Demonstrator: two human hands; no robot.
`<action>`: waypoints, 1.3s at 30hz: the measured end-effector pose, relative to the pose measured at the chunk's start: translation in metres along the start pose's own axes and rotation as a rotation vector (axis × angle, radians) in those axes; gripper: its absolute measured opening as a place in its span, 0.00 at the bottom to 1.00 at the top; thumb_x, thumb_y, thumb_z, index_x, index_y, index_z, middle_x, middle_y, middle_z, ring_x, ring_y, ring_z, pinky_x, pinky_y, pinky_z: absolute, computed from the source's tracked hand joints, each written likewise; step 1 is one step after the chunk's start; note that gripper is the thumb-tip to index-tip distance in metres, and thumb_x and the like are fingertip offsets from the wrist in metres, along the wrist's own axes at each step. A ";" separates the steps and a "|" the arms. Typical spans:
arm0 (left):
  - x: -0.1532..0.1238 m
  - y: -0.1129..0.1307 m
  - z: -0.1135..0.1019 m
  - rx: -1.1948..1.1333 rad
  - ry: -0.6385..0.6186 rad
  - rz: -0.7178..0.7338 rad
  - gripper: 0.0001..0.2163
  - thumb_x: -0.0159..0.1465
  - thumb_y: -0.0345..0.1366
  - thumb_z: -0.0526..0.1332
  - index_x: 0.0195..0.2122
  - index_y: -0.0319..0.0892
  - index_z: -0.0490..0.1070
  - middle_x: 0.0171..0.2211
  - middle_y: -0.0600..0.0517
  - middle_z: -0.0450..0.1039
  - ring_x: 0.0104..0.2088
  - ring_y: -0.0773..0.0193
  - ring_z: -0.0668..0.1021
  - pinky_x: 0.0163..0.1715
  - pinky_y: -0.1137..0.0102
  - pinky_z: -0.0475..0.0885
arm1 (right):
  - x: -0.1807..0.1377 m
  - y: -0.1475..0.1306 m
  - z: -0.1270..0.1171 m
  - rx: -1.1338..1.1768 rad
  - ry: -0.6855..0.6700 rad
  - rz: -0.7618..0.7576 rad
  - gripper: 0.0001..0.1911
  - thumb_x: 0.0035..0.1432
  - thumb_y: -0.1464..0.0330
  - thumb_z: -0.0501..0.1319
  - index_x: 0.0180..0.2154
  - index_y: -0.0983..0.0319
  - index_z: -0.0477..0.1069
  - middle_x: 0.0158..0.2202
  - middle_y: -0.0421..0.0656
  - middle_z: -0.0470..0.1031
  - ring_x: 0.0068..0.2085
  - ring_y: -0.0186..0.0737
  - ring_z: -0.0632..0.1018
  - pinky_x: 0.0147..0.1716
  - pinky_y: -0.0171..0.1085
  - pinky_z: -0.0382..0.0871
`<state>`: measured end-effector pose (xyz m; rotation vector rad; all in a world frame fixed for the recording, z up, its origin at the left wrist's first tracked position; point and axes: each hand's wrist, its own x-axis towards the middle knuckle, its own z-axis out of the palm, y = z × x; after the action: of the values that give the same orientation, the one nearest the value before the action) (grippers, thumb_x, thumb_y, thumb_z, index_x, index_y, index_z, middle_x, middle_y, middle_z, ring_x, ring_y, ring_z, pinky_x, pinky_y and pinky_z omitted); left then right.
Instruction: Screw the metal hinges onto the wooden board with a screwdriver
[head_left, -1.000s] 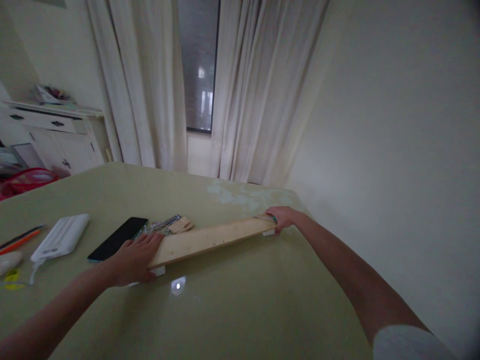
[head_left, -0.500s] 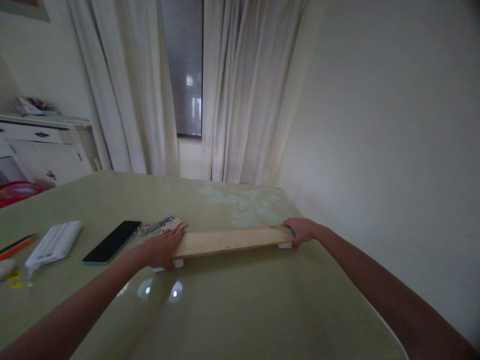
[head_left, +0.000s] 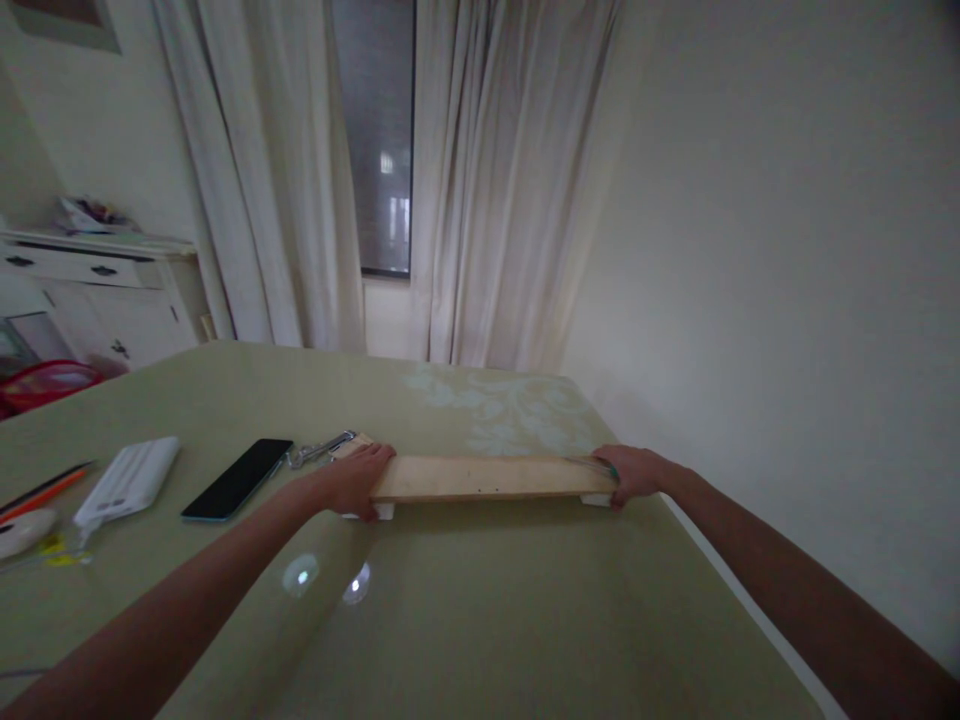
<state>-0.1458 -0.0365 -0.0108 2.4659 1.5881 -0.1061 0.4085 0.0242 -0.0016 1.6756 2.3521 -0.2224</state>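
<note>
A long pale wooden board (head_left: 480,477) lies crosswise on the table, raised on a white block under each end. The right-hand block (head_left: 597,499) shows below the board's edge, and part of the left-hand block (head_left: 384,511) does too. My left hand (head_left: 358,480) is closed around the left end, thumb on the near side. Around the right end my right hand (head_left: 634,472) is wrapped in the same way. Small dark holes dot the board's near side. Thin strands and a bit of green, which I cannot make out, lie by my right fingers.
Left of the board are a phone (head_left: 238,480), a metal tool (head_left: 322,449) beside small wood pieces, a white flat case (head_left: 129,484), an orange pen-like thing (head_left: 43,496) and a white rounded object (head_left: 24,532). The green table (head_left: 480,620) meets the wall at the right.
Both hands and the board have shifted right in view, and the board's left end has swung away from me, so it lies straighter. The camera has turned slightly left.
</note>
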 end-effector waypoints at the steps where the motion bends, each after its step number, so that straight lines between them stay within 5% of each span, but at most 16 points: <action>1: 0.001 -0.002 0.000 0.002 -0.004 0.001 0.41 0.45 0.38 0.77 0.62 0.40 0.67 0.61 0.36 0.72 0.63 0.40 0.75 0.66 0.54 0.67 | -0.001 0.001 0.001 0.002 0.000 0.005 0.49 0.35 0.55 0.77 0.62 0.58 0.74 0.61 0.55 0.78 0.61 0.67 0.78 0.58 0.54 0.73; 23: 0.035 -0.019 -0.003 -0.075 0.015 0.046 0.40 0.43 0.36 0.78 0.60 0.39 0.71 0.59 0.38 0.75 0.58 0.43 0.79 0.61 0.59 0.72 | -0.032 0.017 0.011 0.044 -0.024 0.106 0.48 0.36 0.55 0.76 0.61 0.59 0.74 0.62 0.57 0.77 0.61 0.70 0.78 0.58 0.57 0.73; 28: 0.047 -0.042 -0.016 -0.190 0.004 0.012 0.54 0.46 0.52 0.77 0.72 0.38 0.61 0.70 0.33 0.66 0.69 0.40 0.71 0.67 0.57 0.67 | -0.039 0.019 0.014 0.053 -0.022 0.114 0.48 0.36 0.54 0.76 0.62 0.59 0.74 0.62 0.55 0.77 0.61 0.68 0.78 0.58 0.55 0.74; 32: 0.045 -0.086 -0.022 -0.361 0.214 -0.269 0.36 0.65 0.59 0.57 0.66 0.38 0.69 0.59 0.37 0.79 0.55 0.49 0.82 0.54 0.61 0.77 | -0.042 0.017 0.016 0.065 -0.013 0.120 0.49 0.37 0.54 0.76 0.62 0.60 0.73 0.64 0.57 0.76 0.62 0.68 0.77 0.60 0.55 0.72; 36: 0.039 -0.108 -0.010 -0.277 0.211 -0.342 0.22 0.59 0.53 0.63 0.45 0.40 0.81 0.45 0.39 0.85 0.46 0.47 0.85 0.49 0.61 0.77 | -0.042 0.014 0.015 0.088 -0.016 0.114 0.49 0.36 0.53 0.77 0.61 0.60 0.74 0.62 0.56 0.77 0.62 0.67 0.78 0.60 0.53 0.72; 39: 0.040 -0.107 0.005 -0.236 0.187 -0.319 0.19 0.58 0.51 0.63 0.41 0.42 0.81 0.45 0.41 0.85 0.47 0.49 0.85 0.48 0.64 0.77 | -0.041 0.014 0.013 0.102 -0.016 0.111 0.48 0.36 0.54 0.77 0.61 0.60 0.74 0.62 0.56 0.77 0.61 0.66 0.78 0.60 0.53 0.72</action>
<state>-0.2261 0.0412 -0.0364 2.0819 1.9366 0.2563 0.4360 -0.0114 -0.0024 1.8378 2.2632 -0.3391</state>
